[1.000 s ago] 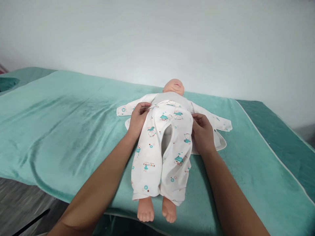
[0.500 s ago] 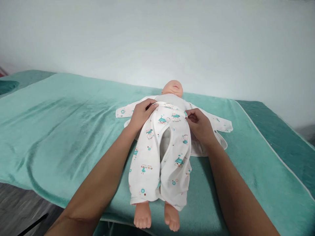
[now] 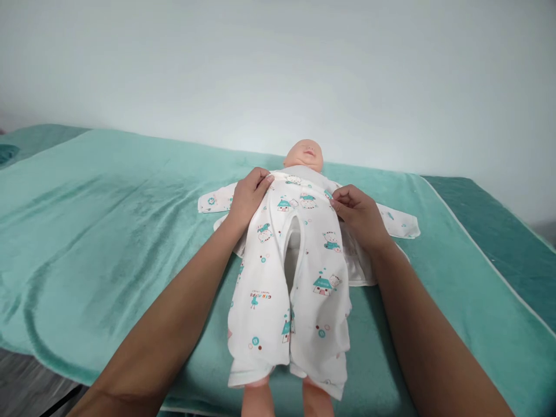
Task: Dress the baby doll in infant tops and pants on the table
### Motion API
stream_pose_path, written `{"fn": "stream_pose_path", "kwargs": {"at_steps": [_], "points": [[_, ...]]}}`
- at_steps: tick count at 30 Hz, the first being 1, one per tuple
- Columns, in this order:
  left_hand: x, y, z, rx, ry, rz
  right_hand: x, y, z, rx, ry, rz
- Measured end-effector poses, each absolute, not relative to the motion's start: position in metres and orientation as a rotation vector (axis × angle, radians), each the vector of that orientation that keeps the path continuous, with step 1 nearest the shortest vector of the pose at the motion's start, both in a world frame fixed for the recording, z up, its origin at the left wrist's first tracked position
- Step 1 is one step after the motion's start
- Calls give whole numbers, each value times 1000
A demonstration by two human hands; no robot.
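A baby doll (image 3: pixel 305 154) lies on its back, head toward the wall and legs toward me. It wears white printed split-crotch pants (image 3: pixel 269 249). My left hand (image 3: pixel 252 194) pinches the waistband at the doll's one side. On the opposite side, my right hand (image 3: pixel 358 214) grips the waistband between thumb and fingers. The waistband sits high on the doll's trunk. A white printed top (image 3: pixel 402 225) is spread beneath the doll, its sleeves stretched out to both sides. The doll's lower legs (image 3: pixel 257 398) come out of the pant cuffs; the feet are cut off by the frame.
The doll rests on a light green plush blanket (image 3: pixel 108 231) covering a table or bed. A darker green cover (image 3: pixel 499 237) shows at the right. Behind stands a plain pale wall (image 3: pixel 260 69). Dark floor (image 3: pixel 30 382) appears at lower left.
Both hands have shifted slightly up with the waistband, drawing the pants tauter. The camera view has come a little closer, and the doll's feet have left the frame.
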State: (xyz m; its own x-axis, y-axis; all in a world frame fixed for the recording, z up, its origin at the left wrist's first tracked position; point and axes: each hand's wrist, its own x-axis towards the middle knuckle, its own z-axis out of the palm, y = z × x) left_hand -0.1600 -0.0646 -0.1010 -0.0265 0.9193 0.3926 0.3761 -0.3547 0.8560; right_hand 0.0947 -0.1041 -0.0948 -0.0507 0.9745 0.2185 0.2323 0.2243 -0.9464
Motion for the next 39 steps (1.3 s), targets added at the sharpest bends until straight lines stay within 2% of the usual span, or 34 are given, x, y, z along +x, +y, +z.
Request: {"fn": "stream_pose_path", "kwargs": {"at_steps": [3, 10, 16, 20, 25, 34, 39], "points": [[-158, -69, -103, 1733, 1305, 1379, 95, -103, -99, -1197, -1455, 880], [-156, -82, -95, 1915, 1023, 1442, 81, -111, -105, -1217, -1453, 465], [-157, -70, -79, 1867, 999, 1176, 81, -104, -97, -1267, -1618, 490], [-154, -38, -79, 1872, 1162, 1188, 84, -84, -93, -1444, -1606, 386], [-143, -17, -88, 1715, 1288, 1331, 81, -68, -93, -1505, -1475, 411], [-147, -27, -83, 1842, 1086, 1090, 83, -70, -85, -1297, -1724, 695], [-144, -19, -80, 1887, 1219, 1140, 84, -56, -83, -1475, -1762, 447]]}}
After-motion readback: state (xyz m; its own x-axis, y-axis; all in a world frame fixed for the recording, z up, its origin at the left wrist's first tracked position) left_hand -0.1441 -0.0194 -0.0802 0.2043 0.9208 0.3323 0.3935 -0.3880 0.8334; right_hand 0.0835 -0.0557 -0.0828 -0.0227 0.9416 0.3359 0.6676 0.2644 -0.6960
